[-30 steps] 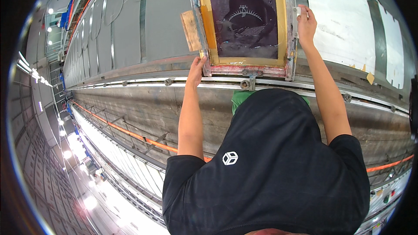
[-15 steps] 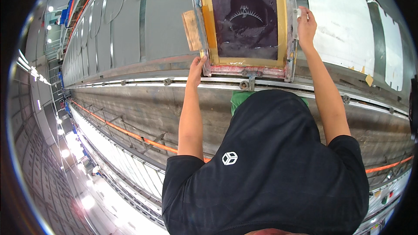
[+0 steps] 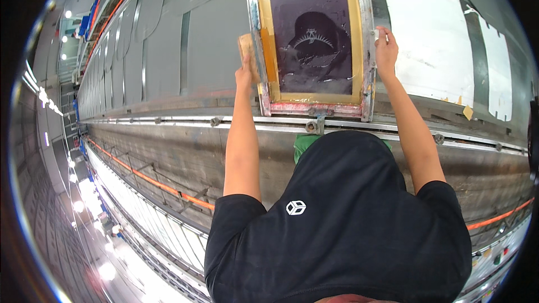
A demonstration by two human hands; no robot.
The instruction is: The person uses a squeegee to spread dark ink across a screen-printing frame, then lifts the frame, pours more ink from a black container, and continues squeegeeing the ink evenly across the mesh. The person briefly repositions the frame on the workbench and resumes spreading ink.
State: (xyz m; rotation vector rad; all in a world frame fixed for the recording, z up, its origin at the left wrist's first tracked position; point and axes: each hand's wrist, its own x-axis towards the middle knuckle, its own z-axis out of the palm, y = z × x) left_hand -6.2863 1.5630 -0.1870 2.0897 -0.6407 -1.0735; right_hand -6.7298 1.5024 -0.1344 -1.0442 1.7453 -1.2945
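Note:
A screen-printing frame [image 3: 368,87] lies in front of me, its dark purple mesh [image 3: 286,0] bordered with yellow tape and marked with a cap-shaped design. At its left side is a wooden block [image 3: 245,45]. My left hand [image 3: 243,73] is closed round the near part of this block, thumb lying up along it. On the right side, my right hand [image 3: 387,50] pinches a small white tab [image 3: 376,35] at the frame's outer edge, fingers bent. The palm side of both hands is hidden.
Grey flat pieces [image 3: 208,50] cover the long table to the left, and white sheets [image 3: 429,39] lie to the right. A metal rail [image 3: 185,121] with bolts runs along the near table edge. An orange pipe [image 3: 151,175] passes below it.
My left hand has moved up from the frame's near left corner onto the wooden block. The right hand still holds the right side. In the picture, the frame and table sit slightly lower.

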